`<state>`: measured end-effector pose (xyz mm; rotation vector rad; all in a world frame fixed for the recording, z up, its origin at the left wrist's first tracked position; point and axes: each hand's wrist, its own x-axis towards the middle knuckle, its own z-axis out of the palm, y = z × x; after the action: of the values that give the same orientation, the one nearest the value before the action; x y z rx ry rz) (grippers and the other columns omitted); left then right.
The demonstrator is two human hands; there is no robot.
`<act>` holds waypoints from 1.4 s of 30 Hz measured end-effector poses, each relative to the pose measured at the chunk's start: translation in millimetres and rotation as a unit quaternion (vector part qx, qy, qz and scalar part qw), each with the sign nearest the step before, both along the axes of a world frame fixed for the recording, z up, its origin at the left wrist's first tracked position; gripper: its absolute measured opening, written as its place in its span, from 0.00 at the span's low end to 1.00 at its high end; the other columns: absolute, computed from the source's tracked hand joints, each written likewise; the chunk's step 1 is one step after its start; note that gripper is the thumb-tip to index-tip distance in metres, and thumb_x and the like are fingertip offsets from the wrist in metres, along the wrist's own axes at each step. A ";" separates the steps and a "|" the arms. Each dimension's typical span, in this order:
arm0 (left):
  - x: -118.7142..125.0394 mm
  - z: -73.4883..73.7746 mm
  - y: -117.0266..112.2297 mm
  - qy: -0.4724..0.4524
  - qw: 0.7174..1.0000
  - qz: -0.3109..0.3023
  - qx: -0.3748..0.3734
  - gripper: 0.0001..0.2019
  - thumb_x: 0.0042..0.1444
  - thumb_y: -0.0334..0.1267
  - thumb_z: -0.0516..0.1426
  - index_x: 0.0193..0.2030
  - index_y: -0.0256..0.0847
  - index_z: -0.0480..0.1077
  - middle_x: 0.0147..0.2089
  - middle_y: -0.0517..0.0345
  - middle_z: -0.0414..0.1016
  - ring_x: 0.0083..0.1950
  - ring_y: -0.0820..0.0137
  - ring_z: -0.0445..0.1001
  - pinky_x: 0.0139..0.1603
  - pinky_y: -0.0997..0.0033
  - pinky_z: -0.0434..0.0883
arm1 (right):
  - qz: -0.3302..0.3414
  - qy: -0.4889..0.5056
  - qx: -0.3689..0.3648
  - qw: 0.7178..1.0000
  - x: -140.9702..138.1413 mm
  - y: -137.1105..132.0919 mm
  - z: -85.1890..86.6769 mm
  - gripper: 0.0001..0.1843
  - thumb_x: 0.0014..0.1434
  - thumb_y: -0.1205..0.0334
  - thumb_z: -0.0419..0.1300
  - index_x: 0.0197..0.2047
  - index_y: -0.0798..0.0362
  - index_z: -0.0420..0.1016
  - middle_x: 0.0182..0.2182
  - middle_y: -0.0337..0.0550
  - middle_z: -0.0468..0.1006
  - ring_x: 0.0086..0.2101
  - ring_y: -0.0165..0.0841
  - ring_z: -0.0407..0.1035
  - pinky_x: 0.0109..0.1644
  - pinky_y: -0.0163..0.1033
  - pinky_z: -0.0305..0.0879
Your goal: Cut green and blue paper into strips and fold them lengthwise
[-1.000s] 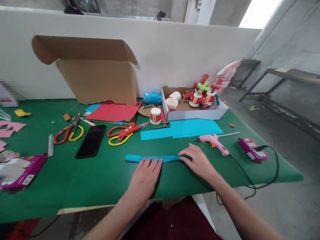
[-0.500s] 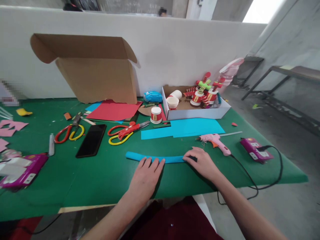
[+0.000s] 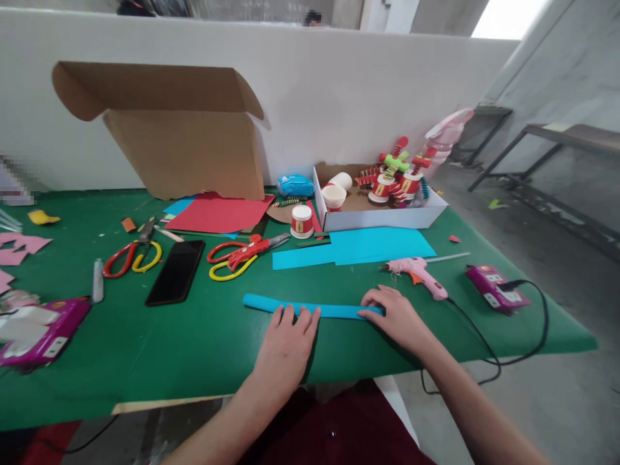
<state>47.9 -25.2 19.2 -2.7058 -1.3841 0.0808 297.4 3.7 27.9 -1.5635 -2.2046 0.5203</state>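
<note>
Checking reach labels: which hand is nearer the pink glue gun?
Right. The right hand sits close to the pink glue gun, on the right end of the blue paper roll. The left hand rests near the roll's middle, farther left.

Craft workshop: green table (image 3: 203,349) with scissors (image 3: 237,258), glue gun (image 3: 416,274), coloured paper (image 3: 217,213).
</note>
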 end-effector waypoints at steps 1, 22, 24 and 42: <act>0.1 0.2 -0.1 -0.002 1.000 0.001 0.000 0.24 0.62 0.28 0.48 0.65 0.42 0.62 0.54 0.47 0.73 0.54 0.56 0.69 0.57 0.51 0.64 | 0.011 0.009 -0.003 1.000 1.7 -1.2 0.7 0.06 0.61 0.60 0.58 0.31 0.49 0.70 0.29 0.36 0.78 0.32 0.35 0.72 0.59 0.56 0.60; 5.7 14.5 -0.3 -0.002 0.999 0.011 -0.034 0.28 0.62 0.29 0.47 0.68 0.50 0.57 0.53 0.49 0.72 0.49 0.58 0.68 0.54 0.48 0.65 | -0.035 -0.008 -0.017 0.999 9.1 -5.6 3.9 0.04 0.58 0.63 0.58 0.30 0.49 0.68 0.26 0.36 0.75 0.32 0.35 0.70 0.50 0.48 0.64; 6.8 15.6 -0.3 -0.002 0.999 0.015 -0.042 0.27 0.62 0.29 0.47 0.68 0.51 0.57 0.52 0.49 0.72 0.48 0.58 0.68 0.55 0.47 0.65 | -0.037 -0.001 -0.016 0.999 9.3 -6.1 4.6 0.04 0.58 0.63 0.56 0.31 0.49 0.67 0.26 0.36 0.75 0.32 0.35 0.70 0.46 0.46 0.64; 8.7 13.1 -1.8 -0.004 0.999 0.024 -0.034 0.26 0.63 0.32 0.49 0.67 0.51 0.59 0.52 0.47 0.72 0.49 0.56 0.68 0.55 0.44 0.63 | -0.083 -0.008 0.001 0.997 8.5 -9.7 -4.8 0.05 0.58 0.62 0.56 0.31 0.50 0.67 0.24 0.38 0.73 0.30 0.36 0.68 0.38 0.42 0.62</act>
<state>56.6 -27.0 32.3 -2.7312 -1.4740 0.1231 305.9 -6.1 23.1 -1.7353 -2.0621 0.4570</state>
